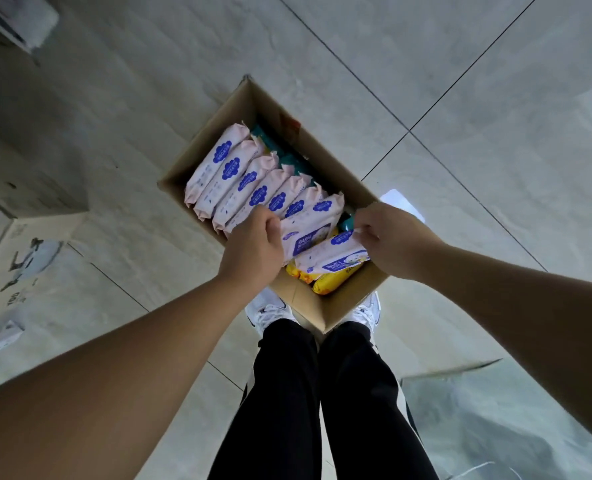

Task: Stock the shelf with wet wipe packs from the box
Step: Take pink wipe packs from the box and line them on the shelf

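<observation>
An open cardboard box [218, 123] stands on the tiled floor in front of my feet. Inside it a row of several pink wet wipe packs [232, 174] with blue labels stands on edge. Teal packs [270, 143] lie along the far side and yellow packs [332, 282] lie at the near end. My left hand [253, 247] is closed on the near end of one pink pack [308, 226]. My right hand [388, 237] pinches the end of the nearest pink pack [329, 258], which lies tilted over the yellow ones.
Another printed carton [20, 268] lies at the left on the floor. A crumpled clear plastic sheet [495, 420] is at the lower right. My white shoes [270, 310] touch the box's near corner. No shelf is in view.
</observation>
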### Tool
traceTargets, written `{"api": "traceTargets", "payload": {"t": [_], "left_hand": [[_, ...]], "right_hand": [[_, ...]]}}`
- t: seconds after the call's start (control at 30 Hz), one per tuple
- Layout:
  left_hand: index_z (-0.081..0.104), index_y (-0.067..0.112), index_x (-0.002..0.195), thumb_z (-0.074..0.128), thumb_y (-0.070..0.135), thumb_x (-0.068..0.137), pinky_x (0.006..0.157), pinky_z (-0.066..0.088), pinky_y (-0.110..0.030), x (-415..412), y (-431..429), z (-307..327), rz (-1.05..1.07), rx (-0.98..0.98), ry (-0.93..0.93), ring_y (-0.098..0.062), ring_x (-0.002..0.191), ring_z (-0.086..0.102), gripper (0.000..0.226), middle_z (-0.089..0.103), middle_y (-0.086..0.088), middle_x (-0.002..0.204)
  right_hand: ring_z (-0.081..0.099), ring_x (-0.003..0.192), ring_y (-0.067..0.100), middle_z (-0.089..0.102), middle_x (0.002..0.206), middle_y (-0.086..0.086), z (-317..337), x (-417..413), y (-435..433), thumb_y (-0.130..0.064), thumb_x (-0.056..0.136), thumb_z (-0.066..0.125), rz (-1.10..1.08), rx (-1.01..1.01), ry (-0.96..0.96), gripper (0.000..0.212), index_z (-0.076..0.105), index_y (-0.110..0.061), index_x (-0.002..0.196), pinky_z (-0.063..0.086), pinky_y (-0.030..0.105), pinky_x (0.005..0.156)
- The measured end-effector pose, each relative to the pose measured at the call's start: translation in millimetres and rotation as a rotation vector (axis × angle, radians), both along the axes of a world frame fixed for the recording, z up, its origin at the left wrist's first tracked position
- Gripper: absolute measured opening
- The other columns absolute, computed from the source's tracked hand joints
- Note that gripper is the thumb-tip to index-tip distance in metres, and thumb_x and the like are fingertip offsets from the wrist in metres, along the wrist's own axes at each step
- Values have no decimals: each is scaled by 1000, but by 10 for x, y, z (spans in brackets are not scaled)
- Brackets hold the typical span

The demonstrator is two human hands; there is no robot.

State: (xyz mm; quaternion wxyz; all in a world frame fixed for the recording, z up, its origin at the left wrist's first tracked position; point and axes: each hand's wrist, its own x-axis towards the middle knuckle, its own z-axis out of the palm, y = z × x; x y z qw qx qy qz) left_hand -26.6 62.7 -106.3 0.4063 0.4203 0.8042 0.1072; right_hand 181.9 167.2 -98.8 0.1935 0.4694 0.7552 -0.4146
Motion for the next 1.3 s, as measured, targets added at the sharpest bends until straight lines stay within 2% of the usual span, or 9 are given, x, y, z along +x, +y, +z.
{"api": "traceTargets", "payload": {"t": [0.27,0.37,0.5,0.6,0.77,0.87,1.0,1.1,1.3], "left_hand": [[56,4,99,41,20,105,68,31,-26,-169,457,1118,77,100,51,-32,93,59,23,63,-14,96],[59,2,104,42,21,105,70,31,-22,-261,644,1901,129,161,34,-27,94,59,26,66,-16,103],[53,14,87,43,25,104,62,28,-27,-458,917,3095,131,257,66,-27,82,57,23,52,6,75],[48,19,78,41,29,105,57,33,-25,-609,1025,4137,116,283,77,-18,68,51,29,52,5,71],[61,10,91,45,32,103,78,55,-48,-994,923,5737,211,416,-33,-34,81,65,29,68,-14,84],[62,20,83,48,42,96,81,57,-60,-1326,645,6567,301,509,-87,-43,88,69,29,69,-18,86],[61,18,84,48,43,96,83,56,-59,-1820,53,7482,399,608,-5,-39,80,67,30,69,-16,86],[59,12,85,48,40,98,80,54,-59,-2203,-545,7968,452,673,57,-24,71,60,33,66,-13,79],[56,14,78,50,42,91,72,53,-53,-3106,-1983,8435,584,738,73,-20,66,54,32,57,-4,69]], "right_hand": [[49,63,4,54,70,-8,1226,166,261,-23,101,48,-284,-96,108,20,51,-20,81,36,20,52],[48,61,9,56,70,-6,1969,169,360,-20,99,52,-406,-124,205,20,55,-16,80,37,23,55],[48,54,3,56,62,-12,3038,133,571,-15,100,56,-497,-123,384,27,57,-17,73,36,21,56],[55,57,6,61,62,-9,3957,20,670,-16,100,58,-500,-107,509,32,57,-20,68,40,24,58],[55,52,2,66,60,-8,5484,-426,751,-10,100,58,-406,-108,699,26,62,-12,74,41,15,50],[54,49,0,65,57,-9,6265,-821,688,-8,99,59,-292,-86,786,30,65,-17,71,40,14,49],[55,50,-2,64,55,-11,7174,-1472,350,-9,100,57,-116,-77,869,44,66,-29,61,40,11,51],[65,60,4,72,68,-6,7665,-2015,-46,-8,99,57,-19,-73,913,29,68,-15,73,46,15,56],[72,73,21,74,76,0,8063,-3245,-1096,-16,100,57,165,-45,909,26,65,-15,76,49,33,68]]}}
